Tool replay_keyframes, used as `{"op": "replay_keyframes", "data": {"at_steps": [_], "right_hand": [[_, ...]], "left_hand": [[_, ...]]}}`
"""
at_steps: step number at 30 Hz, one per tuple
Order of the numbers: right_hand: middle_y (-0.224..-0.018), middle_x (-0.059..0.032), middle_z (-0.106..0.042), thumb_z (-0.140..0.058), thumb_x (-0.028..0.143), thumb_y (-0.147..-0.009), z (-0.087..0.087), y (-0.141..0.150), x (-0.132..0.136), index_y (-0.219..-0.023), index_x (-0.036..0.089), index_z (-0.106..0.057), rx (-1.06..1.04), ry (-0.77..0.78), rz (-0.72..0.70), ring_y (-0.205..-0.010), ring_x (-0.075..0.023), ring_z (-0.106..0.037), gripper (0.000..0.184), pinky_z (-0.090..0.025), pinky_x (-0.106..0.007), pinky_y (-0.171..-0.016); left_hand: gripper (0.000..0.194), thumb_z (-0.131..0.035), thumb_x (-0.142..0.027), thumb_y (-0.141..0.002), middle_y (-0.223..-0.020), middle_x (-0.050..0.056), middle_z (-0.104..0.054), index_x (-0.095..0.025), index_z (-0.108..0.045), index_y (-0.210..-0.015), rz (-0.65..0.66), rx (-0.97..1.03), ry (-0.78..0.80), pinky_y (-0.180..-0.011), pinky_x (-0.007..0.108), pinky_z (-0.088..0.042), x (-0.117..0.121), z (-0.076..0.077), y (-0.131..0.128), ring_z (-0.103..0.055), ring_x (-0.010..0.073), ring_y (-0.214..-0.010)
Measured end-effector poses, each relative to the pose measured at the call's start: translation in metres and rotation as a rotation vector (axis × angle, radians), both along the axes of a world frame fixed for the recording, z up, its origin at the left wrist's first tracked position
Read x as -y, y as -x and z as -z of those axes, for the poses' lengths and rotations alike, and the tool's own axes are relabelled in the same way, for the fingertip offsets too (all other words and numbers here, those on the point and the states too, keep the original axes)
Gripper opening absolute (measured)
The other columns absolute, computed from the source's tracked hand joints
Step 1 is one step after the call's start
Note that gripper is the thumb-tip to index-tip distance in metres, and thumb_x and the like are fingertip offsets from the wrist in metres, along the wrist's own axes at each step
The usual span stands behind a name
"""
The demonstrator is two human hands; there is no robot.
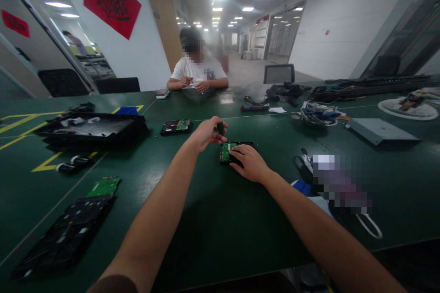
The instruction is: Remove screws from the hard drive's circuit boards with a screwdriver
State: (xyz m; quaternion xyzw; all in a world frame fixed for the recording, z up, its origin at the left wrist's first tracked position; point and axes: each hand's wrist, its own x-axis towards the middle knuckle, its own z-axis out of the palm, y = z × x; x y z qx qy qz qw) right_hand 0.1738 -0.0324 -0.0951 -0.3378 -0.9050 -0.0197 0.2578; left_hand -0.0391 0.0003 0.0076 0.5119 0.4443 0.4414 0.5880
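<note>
A hard drive with a green circuit board facing up lies on the dark green table ahead of me. My right hand is laid over its right part, fingers on the top and thumb along the near edge, gripping it. Just above its left far corner, my left hand is closed around a dark upright handle, which looks like a screwdriver; its tip is too small to make out. Another hard drive lies farther off to the left, apart from both hands.
Left are a black tray-like casing, and several drives in a row with a green board. Right are bundled cables, a grey metal box and a blurred-out item. A person sits opposite, holding a thin tool.
</note>
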Motion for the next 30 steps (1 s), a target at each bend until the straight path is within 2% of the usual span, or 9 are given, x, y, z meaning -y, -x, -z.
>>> {"op": "replay_keyframes", "data": {"at_steps": [7, 13, 20, 25, 30], "right_hand": [[-0.129, -0.014, -0.061, -0.059, 0.038, -0.096, -0.0011, -0.0003, 0.0, -0.132, 0.02, -0.062, -0.002, 0.007, -0.005, -0.122, -0.0302, -0.055, 0.041, -0.038, -0.056, -0.11], [-0.129, -0.0136, -0.061, -0.058, 0.039, -0.096, 0.0003, 0.0001, -0.0002, -0.131, 0.02, -0.062, -0.004, 0.002, 0.002, -0.123, -0.0299, -0.054, 0.041, -0.038, -0.056, -0.111], [-0.129, -0.0141, -0.061, -0.058, 0.039, -0.096, 0.0004, -0.0006, -0.0006, -0.132, 0.018, -0.061, 0.007, 0.002, 0.001, -0.123, -0.0298, -0.054, 0.041, -0.039, -0.055, -0.111], [-0.129, -0.0141, -0.061, -0.059, 0.039, -0.096, 0.0001, -0.0002, -0.0009, -0.131, 0.019, -0.062, 0.005, 0.006, 0.0, -0.123, -0.0299, -0.054, 0.041, -0.039, -0.055, -0.111], [-0.129, -0.014, -0.061, -0.06, 0.038, -0.095, 0.0005, 0.0004, -0.0003, -0.131, 0.02, -0.062, -0.015, 0.004, -0.003, -0.122, -0.0299, -0.054, 0.04, -0.039, -0.055, -0.11]], "left_hand": [[0.027, -0.054, -0.038, -0.084, -0.095, 0.014, -0.07, -0.013, -0.063, -0.092, -0.036, 0.043, 0.019, -0.055, 0.028, -0.049, -0.0034, 0.0019, 0.0009, -0.07, 0.0204, -0.066], [0.031, -0.057, -0.039, -0.085, -0.093, 0.013, -0.068, -0.012, -0.069, -0.095, -0.009, -0.028, -0.035, -0.054, 0.028, -0.045, -0.0031, 0.0031, -0.0001, -0.068, 0.0174, -0.062], [0.029, -0.055, -0.041, -0.085, -0.096, 0.014, -0.071, -0.013, -0.064, -0.09, -0.034, 0.042, 0.031, -0.055, 0.028, -0.048, -0.0035, 0.0025, 0.0002, -0.067, 0.0178, -0.063], [0.031, -0.057, -0.04, -0.084, -0.087, 0.011, -0.068, -0.013, -0.069, -0.092, -0.042, -0.027, -0.009, -0.05, 0.025, -0.043, -0.0054, 0.0043, 0.0005, -0.063, 0.0141, -0.057], [0.031, -0.056, -0.042, -0.085, -0.09, 0.013, -0.07, -0.014, -0.065, -0.095, -0.016, 0.006, 0.055, -0.051, 0.027, -0.044, -0.0025, 0.0025, -0.002, -0.067, 0.0175, -0.06]]}}
